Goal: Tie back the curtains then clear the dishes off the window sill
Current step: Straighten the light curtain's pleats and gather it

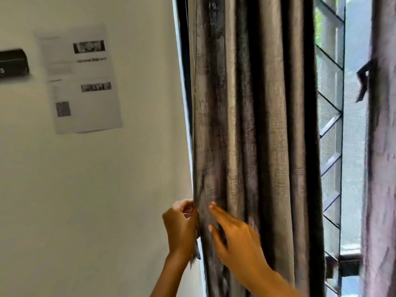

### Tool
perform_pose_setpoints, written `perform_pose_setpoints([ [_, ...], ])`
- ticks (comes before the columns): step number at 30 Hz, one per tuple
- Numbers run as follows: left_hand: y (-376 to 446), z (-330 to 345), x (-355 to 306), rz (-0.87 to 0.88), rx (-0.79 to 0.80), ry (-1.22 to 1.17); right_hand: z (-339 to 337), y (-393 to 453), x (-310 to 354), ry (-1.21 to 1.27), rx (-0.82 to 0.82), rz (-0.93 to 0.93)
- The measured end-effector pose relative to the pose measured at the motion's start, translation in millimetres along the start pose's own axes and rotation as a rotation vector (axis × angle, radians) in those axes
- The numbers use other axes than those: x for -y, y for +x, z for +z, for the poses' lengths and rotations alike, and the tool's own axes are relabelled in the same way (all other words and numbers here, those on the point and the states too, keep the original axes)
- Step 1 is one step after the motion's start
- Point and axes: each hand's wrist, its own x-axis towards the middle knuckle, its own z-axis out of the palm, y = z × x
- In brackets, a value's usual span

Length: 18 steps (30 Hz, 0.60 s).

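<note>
A grey-brown pleated curtain (252, 125) hangs gathered at the left side of the window. My left hand (181, 227) grips the curtain's left edge, where a dark strip of cloth (197, 252) hangs below the fingers. My right hand (233, 236) lies on the curtain's front folds with its fingers stretched out towards the left edge. A second curtain (380, 168) hangs at the far right, with a dark tie strip (364, 80) dangling from it. No dishes or sill top are in view.
A white wall (96, 200) fills the left, with a printed paper sheet (83, 80) and a black box (12, 64) fixed to it. Between the curtains is a window with a metal lattice grille (331, 129) and a mesh screen.
</note>
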Motion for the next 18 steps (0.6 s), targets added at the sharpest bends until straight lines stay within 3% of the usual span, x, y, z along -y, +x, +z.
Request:
perform_pose_setpoints([
  [3,5.7,-5.6,15.6,-0.016,-0.010,0.050,13.8,1.5,-0.3,0.107,0.150,0.207],
  [6,2.4,-7.3,32.2,-0.063,0.082,0.084,31.7,-0.7,-4.1,0.255,0.250,0.402],
  [11,4.4,-14.1,40.9,-0.104,0.147,0.137,54.6,-5.5,-9.4,0.255,0.299,0.527],
  [15,9.0,-19.9,41.9,-0.114,0.150,0.131,68.5,-5.9,-12.1,0.384,0.185,0.593],
  [18,11.7,-24.6,43.1,-0.144,0.182,0.144,78.6,-1.6,-17.6,0.306,0.018,0.651],
])
